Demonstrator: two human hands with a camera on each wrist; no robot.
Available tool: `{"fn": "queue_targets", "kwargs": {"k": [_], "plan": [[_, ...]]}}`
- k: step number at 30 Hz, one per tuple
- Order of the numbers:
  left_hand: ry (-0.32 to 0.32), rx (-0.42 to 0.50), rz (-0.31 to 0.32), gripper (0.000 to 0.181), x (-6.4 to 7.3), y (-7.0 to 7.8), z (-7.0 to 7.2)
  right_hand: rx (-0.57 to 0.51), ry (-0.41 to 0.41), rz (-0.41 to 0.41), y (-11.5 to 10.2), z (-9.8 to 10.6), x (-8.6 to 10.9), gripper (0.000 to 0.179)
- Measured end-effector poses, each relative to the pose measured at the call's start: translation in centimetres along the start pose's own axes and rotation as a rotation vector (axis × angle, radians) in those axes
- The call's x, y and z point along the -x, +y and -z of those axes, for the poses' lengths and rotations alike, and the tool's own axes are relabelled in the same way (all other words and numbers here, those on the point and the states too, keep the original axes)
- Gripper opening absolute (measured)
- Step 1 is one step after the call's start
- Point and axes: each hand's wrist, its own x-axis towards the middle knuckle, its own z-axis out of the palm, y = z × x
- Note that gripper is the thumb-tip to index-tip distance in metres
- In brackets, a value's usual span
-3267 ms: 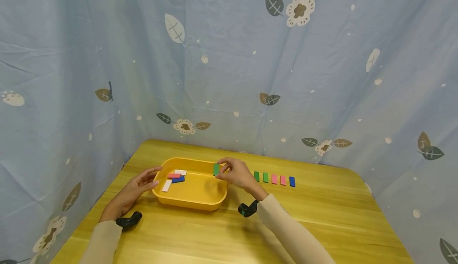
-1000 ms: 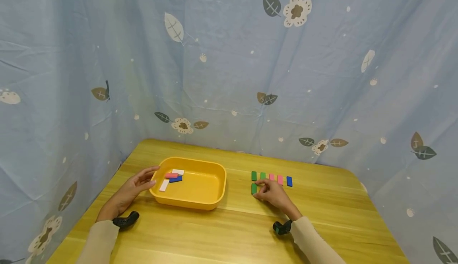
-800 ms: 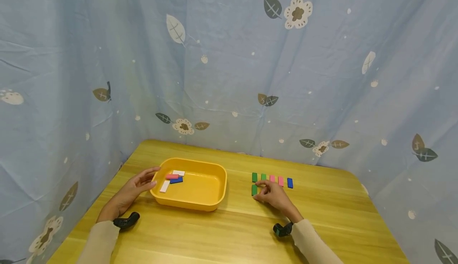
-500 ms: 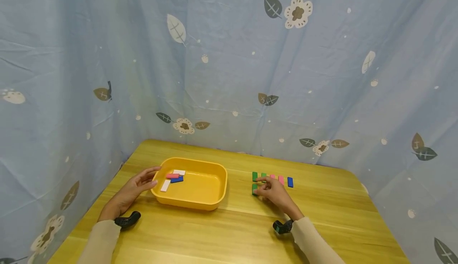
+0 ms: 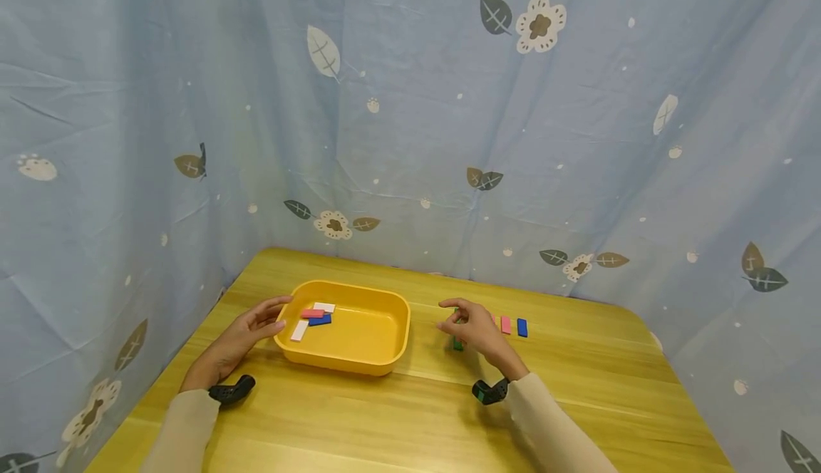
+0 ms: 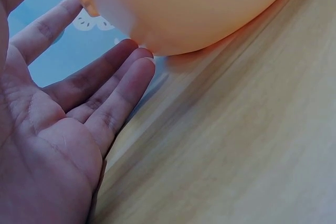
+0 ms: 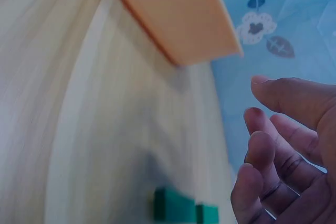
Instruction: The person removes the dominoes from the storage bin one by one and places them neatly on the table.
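My left hand [image 5: 239,339] is at the left end of a yellow plastic tray [image 5: 340,367]; its fairly straight fingers touch the outer wall, as the left wrist view shows. Inside lie two white blocks, a pink block [image 5: 312,313] and a blue block [image 5: 320,320]. My right hand [image 5: 477,330] hovers over the table right of the tray, fingers loosely bent and holding nothing. Below it stands a green block [image 5: 458,344]; the right wrist view shows two green blocks [image 7: 175,205]. A pink block [image 5: 506,325] and a blue block [image 5: 522,328] continue the row, partly hidden by the hand.
The wooden table [image 5: 359,423] carries the tray left of centre and the row of blocks to its right. A blue patterned curtain [image 5: 410,117] hangs behind and at both sides. Each wrist wears a black device [image 5: 490,391].
My right hand carried a green block out of the tray, set it below the row, let it go, and has lifted slightly leftward. My left hand has stayed at the tray.
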Motion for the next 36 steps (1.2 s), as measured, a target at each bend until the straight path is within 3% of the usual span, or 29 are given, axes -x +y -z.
{"fn": "queue_targets", "kwargs": {"k": [18,28,36], "plan": [[0.002,-0.015,0.038,0.058,-0.2,0.3,0.0,-0.021,-0.081,0.113,-6.2,-6.0,-4.2,0.046],[0.005,-0.012,0.043,0.058,-0.1,0.3,-0.1,-0.031,-0.128,0.145,-7.7,-10.6,-5.7,0.045],[0.021,-0.043,0.028,0.057,-0.1,0.4,-0.2,-0.058,-0.148,0.11,-8.6,-13.5,-6.2,0.044]]}}
